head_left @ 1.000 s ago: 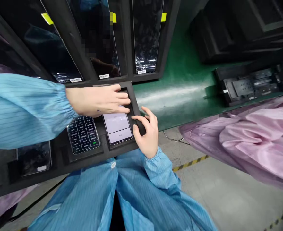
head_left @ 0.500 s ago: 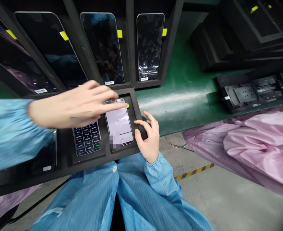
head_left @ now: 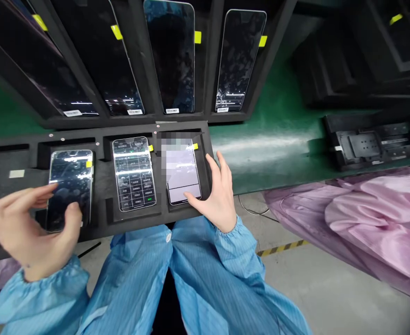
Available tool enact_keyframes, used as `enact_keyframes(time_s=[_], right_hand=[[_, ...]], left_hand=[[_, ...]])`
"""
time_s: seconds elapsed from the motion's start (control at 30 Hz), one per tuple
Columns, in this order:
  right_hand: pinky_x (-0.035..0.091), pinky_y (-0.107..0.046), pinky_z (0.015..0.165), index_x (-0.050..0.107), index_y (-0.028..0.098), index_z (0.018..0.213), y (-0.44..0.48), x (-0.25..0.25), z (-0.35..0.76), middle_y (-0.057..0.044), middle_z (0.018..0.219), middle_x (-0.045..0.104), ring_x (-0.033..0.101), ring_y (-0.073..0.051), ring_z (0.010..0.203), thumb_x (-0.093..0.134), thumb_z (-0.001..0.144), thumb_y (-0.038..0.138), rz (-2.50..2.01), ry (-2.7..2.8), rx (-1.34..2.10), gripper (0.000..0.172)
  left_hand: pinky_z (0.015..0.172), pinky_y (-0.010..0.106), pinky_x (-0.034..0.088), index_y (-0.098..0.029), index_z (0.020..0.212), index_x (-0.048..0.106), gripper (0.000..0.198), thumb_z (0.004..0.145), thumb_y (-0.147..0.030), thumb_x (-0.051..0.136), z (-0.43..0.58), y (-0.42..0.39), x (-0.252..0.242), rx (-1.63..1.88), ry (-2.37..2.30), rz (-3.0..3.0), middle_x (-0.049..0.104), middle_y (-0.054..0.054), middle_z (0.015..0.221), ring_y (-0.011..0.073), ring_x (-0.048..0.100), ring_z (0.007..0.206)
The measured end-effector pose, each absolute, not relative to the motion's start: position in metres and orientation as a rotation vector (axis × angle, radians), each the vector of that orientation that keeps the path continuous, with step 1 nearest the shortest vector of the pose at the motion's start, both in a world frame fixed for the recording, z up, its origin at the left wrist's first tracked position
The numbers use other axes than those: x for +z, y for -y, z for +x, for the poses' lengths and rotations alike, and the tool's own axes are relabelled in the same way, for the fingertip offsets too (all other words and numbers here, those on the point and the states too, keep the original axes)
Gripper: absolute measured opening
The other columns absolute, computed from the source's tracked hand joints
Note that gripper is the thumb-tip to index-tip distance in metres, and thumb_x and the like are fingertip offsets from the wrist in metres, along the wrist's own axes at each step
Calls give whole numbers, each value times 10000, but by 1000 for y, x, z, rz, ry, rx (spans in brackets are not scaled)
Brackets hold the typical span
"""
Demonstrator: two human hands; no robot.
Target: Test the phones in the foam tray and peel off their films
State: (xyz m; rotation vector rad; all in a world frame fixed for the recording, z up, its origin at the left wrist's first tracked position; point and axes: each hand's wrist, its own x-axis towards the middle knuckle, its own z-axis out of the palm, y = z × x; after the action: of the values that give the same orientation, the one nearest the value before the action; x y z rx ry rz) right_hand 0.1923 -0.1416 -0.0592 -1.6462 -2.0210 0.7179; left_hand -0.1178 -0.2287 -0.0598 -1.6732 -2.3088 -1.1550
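Note:
My left hand (head_left: pixel 34 228) is open over a dark-screened smartphone (head_left: pixel 70 186) in the left part of the black foam tray (head_left: pixel 102 218). Its thumb and fingers are spread across that phone; whether they touch it I cannot tell. Beside it lies a smartphone with a grid menu lit on its screen (head_left: pixel 135 179). At the tray's right end sits a smartphone with a pale lit screen (head_left: pixel 184 172), partly blurred out. My right hand (head_left: pixel 219 195) is open at that phone's right edge, the thumb over its lower screen. Each of these phones carries a yellow tab.
Behind stands a larger black tray (head_left: pixel 205 74) with several dark phones (head_left: pixel 173 60) in slots. On the green table (head_left: pixel 261 158) at the right lies a black fixture (head_left: pixel 361 142). Black trays are stacked at the back right. A person's pink sleeve (head_left: pixel 358 204) is at the right.
My left hand has moved from above the pale-screened phone leftward and down to the dark phone. My right thumb has come over the pale screen. The view has shifted slightly.

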Motion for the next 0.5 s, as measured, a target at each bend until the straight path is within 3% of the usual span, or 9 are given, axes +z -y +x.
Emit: enact_keyframes(time_s=[0.1,0.27,0.43,0.5], right_hand=[[316,-561,1178,256,242,1501,141,-60,191,-112,1612,200,234,-316,1479,759,690,463,-1673,2034,679,980],[331,-538,1179,251,233,1504,140,-60,191,-125,1592,237,274,-300,1467,766,705,451,-1649,1972,661,975],[261,-587,1188,429,313,1420,139,-56,194,-66,1630,149,205,-309,1497,585,897,454,-1440,2221,477,563],[208,-623,1193,459,342,1397,137,-54,193,-38,1641,132,192,-315,1501,524,936,457,-1364,2340,423,479]], left_hand=[[666,372,457,-121,1157,681,595,586,-284,653,-115,228,-72,-1296,2071,-1684,587,115,968,280,586,922],[652,366,445,-134,1152,688,576,592,-258,635,-116,226,-74,-1358,2037,-1666,593,111,946,274,581,911],[675,366,476,-155,1137,682,517,645,-292,605,-111,228,-69,-1202,2170,-1647,608,100,923,290,577,1005],[718,386,498,-164,1134,675,494,664,-301,602,-109,229,-68,-1136,2241,-1631,616,103,940,291,575,1027]])
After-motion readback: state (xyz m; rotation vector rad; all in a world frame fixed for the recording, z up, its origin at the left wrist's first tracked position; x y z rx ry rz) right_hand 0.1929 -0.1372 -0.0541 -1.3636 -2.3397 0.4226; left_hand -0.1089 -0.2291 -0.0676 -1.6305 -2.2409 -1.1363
